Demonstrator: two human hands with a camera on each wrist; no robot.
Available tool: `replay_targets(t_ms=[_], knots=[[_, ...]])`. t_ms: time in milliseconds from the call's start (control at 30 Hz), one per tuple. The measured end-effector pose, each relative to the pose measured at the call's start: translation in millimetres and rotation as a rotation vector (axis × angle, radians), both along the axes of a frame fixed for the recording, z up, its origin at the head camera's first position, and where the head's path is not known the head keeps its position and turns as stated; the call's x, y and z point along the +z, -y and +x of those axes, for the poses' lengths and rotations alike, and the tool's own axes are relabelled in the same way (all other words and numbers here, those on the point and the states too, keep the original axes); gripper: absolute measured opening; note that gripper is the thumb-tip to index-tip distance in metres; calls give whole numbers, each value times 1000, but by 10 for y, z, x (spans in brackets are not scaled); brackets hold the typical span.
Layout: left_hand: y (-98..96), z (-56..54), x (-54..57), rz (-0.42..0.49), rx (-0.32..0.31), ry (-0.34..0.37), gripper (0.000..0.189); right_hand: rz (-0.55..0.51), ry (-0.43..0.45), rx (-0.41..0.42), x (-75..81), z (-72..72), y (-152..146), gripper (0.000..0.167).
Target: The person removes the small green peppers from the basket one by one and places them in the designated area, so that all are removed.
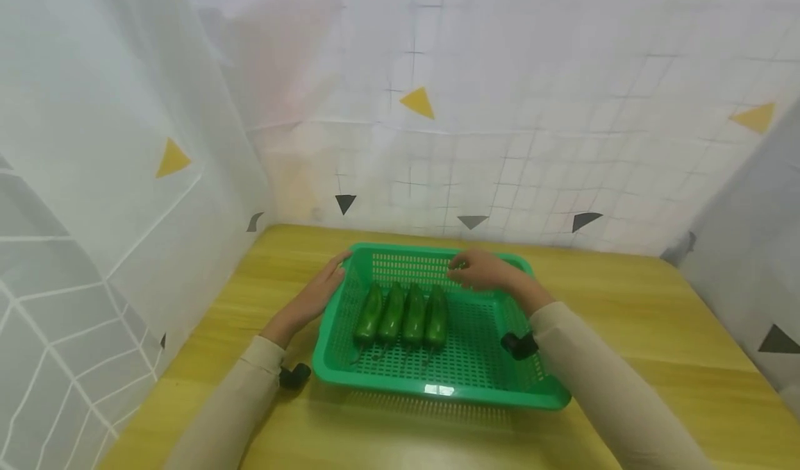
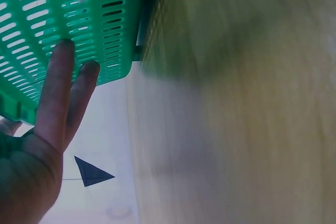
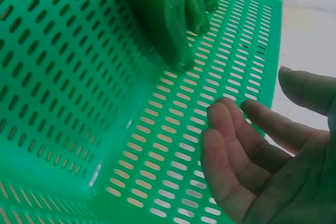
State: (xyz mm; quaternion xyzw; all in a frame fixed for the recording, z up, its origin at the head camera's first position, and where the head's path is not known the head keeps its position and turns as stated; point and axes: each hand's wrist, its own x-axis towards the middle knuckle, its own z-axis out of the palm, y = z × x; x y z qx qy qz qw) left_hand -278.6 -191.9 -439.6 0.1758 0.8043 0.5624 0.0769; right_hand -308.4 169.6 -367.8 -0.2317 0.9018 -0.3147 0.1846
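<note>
A green plastic basket (image 1: 375,381) with slotted walls sits on the table. Several long, glossy green peppers (image 1: 414,321) lie side by side in its left half, stems towards me. My left hand (image 1: 310,298) rests against the outside of the left wall; in the left wrist view its straight fingers (image 2: 60,85) touch the slotted side. Over the back right of the basket hovers my right hand (image 1: 484,272), fingers loosely bent and holding nothing. The right wrist view shows that hand (image 3: 262,156) apart from the nearest pepper (image 3: 163,19), by the back wall.
The basket stands on a yellow wood-grain table (image 1: 631,331). White sheeting (image 1: 531,109) with yellow and dark triangles hangs behind the table and along both sides. A small black device (image 1: 520,346) is on my right wrist, another black device (image 1: 294,376) on my left.
</note>
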Motion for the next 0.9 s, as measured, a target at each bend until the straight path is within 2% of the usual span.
replay_targets(t_ms=[167, 433, 900], knots=[[-33, -6, -9, -16, -1, 1, 54, 3, 34, -16, -77, 17, -8, 46], [-71, -4, 29, -37, 7, -15, 54, 23, 80, -51, -97, 21, 33, 45], [-68, -7, 22, -10, -13, -6, 53, 175, 88, -85, -310, -25, 129, 38]])
